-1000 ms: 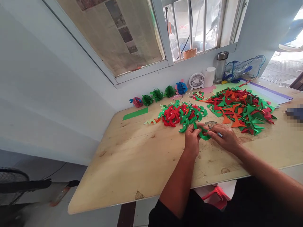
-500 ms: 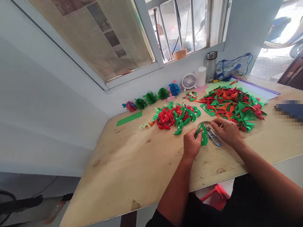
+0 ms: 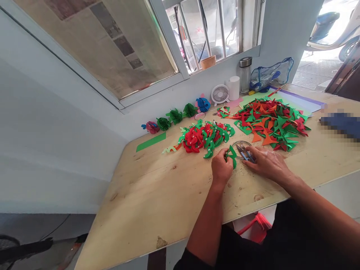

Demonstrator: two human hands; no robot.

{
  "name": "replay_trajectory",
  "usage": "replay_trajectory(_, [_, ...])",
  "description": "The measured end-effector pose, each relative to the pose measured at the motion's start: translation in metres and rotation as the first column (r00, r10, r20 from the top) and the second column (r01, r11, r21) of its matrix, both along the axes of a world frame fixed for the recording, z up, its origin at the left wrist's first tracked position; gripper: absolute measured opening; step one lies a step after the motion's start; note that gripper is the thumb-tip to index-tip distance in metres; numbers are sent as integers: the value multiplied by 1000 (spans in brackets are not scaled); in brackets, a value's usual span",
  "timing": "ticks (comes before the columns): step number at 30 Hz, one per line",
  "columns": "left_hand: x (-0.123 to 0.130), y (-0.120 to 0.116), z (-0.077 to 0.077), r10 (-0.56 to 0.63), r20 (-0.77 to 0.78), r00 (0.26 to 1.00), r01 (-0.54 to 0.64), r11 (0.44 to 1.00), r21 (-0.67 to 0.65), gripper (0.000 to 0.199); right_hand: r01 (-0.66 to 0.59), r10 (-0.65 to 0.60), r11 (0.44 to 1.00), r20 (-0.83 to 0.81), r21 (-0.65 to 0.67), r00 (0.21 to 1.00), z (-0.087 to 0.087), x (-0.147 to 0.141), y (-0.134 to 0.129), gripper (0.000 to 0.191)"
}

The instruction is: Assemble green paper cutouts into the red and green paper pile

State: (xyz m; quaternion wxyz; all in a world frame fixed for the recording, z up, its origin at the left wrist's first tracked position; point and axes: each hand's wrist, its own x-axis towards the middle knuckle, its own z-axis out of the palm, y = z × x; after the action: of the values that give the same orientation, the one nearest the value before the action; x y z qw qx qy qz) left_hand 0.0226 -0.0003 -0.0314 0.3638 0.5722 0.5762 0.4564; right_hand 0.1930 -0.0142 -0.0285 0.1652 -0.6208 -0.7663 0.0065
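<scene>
My left hand (image 3: 221, 167) is closed on a folded green paper piece (image 3: 231, 154), which sticks out beyond the thumb and fingers just above the table. To its right, my right hand (image 3: 267, 163) has its fingers around a pair of small metal thread snips (image 3: 248, 155), blades pointing up and to the left. The snips lie low over a thin round hoop (image 3: 237, 142) on the tabletop. Beyond my left hand is a heap of curved red and green paper pieces (image 3: 194, 140) with small pale marks.
Behind my right hand spreads a big pile of red, orange and green scraps (image 3: 272, 122). Along the wall stand green paper balls (image 3: 176, 116), a white fan (image 3: 219, 94), a glass bottle (image 3: 245, 77) and a clear bag (image 3: 271, 73). A green strip (image 3: 151, 141) lies left on the wooden table (image 3: 157, 195).
My right hand has closed around the snips, which lay on the table beside its fingertips before. My left hand keeps the green paper piece. The whole view has shifted slightly.
</scene>
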Motion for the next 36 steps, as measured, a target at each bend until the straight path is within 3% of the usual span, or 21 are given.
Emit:
replay_trajectory(4, [-3, -4, 8, 124, -136, 983, -126, 992, -10, 36, 32, -29, 998, 48, -60, 998, 2, -4, -4, 35])
replay_trajectory(8, [-7, -7, 10, 96, -203, 974, -103, 994, -21, 36, 61, -63, 995, -20, -85, 998, 3, -4, -6, 35])
replay_trajectory(11, [-12, -9, 12, 27, -428, 903, -39, 999, -18, 39, 84, -99, 993, -200, -79, 975, 0, 2, -4, 33])
replay_trajectory(13, [-13, -10, 16, 17, -552, 834, 2, 999, 33, 39, 87, -122, 991, -413, -103, 902, 0, 8, -2, 33])
replay_trajectory(14, [-13, -10, 19, 27, -589, 807, 25, 996, 80, 37, 70, -131, 989, -540, -133, 831, 0, 10, -1, 33])
replay_trajectory(16, [-9, -12, 26, 58, -636, 770, 76, 980, 182, 28, 27, -145, 986, -774, -163, 616, 4, 14, 1, 33])
replay_trajectory(17, [-5, -12, 29, 37, -658, 752, 132, 970, 206, 25, 14, -161, 984, -866, -175, 473, 7, 16, 1, 31])
replay_trajectory(19, [6, -13, 32, -82, -722, 687, 298, 938, 176, 18, -33, -175, 983, -978, -180, 112, 12, 17, 1, 28])
replay_trajectory(21, [18, -14, 31, -159, -794, 587, 406, 906, 119, 16, -124, -183, 978, -972, -165, -149, 17, 18, 0, 26])
replay_trajectory(23, [29, -12, 26, -165, -848, 504, 443, 892, 89, 17, -199, -218, 966, -935, -166, -280, 19, 19, -1, 25])
replay_trajectory(27, [42, -8, 11, -133, -894, 427, 418, 906, 65, 13, -250, -278, 948, -896, -198, -347, 15, 21, -1, 22])
replay_trajectory(30, [43, -6, 7, -140, -869, 474, 403, 912, 73, 13, -199, -258, 961, -889, -195, -379, 12, 23, 0, 24])
replay_trajectory(36, [39, -7, 11, -173, -612, 771, 361, 912, 196, 13, 7, -181, 980, -912, -198, -367, 10, 21, 2, 31])
